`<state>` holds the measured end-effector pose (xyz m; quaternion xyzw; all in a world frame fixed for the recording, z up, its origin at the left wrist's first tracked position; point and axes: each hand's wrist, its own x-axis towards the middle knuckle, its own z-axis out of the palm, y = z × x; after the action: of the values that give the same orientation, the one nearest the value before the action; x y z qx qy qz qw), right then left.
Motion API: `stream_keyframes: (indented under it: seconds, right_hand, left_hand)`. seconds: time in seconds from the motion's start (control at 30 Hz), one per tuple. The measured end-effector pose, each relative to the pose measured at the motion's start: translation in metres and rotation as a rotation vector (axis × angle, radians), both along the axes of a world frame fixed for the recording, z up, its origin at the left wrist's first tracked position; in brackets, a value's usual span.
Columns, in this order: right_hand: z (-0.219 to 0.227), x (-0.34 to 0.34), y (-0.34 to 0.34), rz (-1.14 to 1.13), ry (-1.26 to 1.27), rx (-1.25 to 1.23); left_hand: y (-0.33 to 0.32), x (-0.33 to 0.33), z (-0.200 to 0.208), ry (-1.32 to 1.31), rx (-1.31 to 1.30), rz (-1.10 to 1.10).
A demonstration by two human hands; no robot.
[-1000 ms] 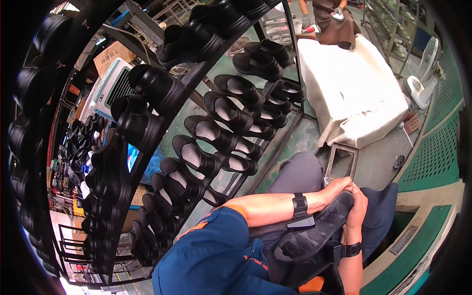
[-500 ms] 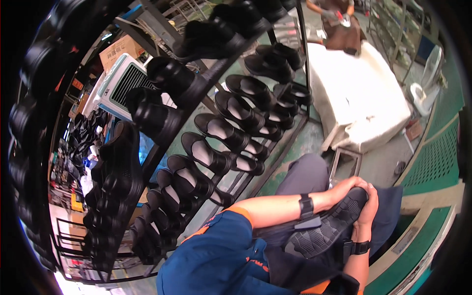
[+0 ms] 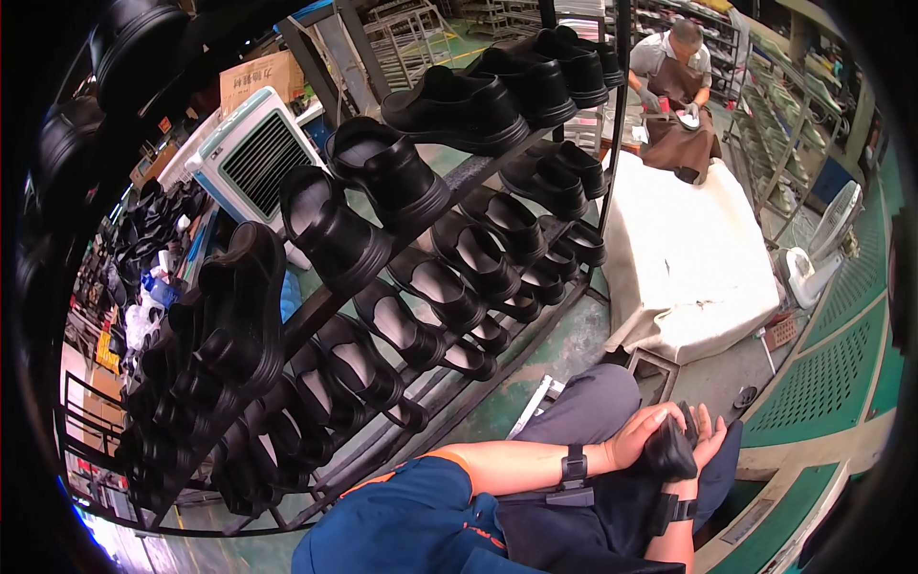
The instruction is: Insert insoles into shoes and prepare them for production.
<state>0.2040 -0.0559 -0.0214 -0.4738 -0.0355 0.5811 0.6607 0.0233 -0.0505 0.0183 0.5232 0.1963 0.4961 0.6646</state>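
A black shoe (image 3: pixel 671 452) is held between my two hands above my lap, with its heel end toward me. My left hand (image 3: pixel 635 439) is closed on its left side, fingers along the upper. My right hand (image 3: pixel 709 442) cups the opposite side, palm turned toward the shoe and fingers partly curled. Much of the shoe's far end is hidden by the fingers. Dark bands circle both my wrists. Below the hands lie my grey trousers (image 3: pixel 598 397).
At my left, a dark metal rack (image 3: pixel 445 182) carries several rows of black shoes. Behind it stands a white air cooler (image 3: pixel 256 158). Ahead are a cloth-covered block (image 3: pixel 688 253) and a seated person (image 3: pixel 674 96) in a brown apron. Green perforated panels (image 3: pixel 813 383) line the right.
The shoe has been turned: its patterned sole faced up before, and now its heel end and dark side show. Both hands have shifted their hold. My view has tilted up, showing more of the seated person.
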Motion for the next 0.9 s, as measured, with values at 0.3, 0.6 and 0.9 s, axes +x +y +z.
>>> stream_keyframes:
  seconds: [0.3,0.6,0.9]
  right_hand:
    - [0.045,-0.015,-0.014,-0.02,-0.214,0.399]
    - [0.02,-0.034,-0.014,0.036,-0.603,0.265]
    - [-0.004,0.011,-0.017,0.454,0.101,-0.024]
  left_hand:
    - [0.001,-0.033,0.044,0.015,0.496,0.032]
    - [-0.066,-0.087,0.052,0.011,-0.978,-0.444]
    - [-0.047,-0.115,0.068,-0.066,-0.706,-0.377]
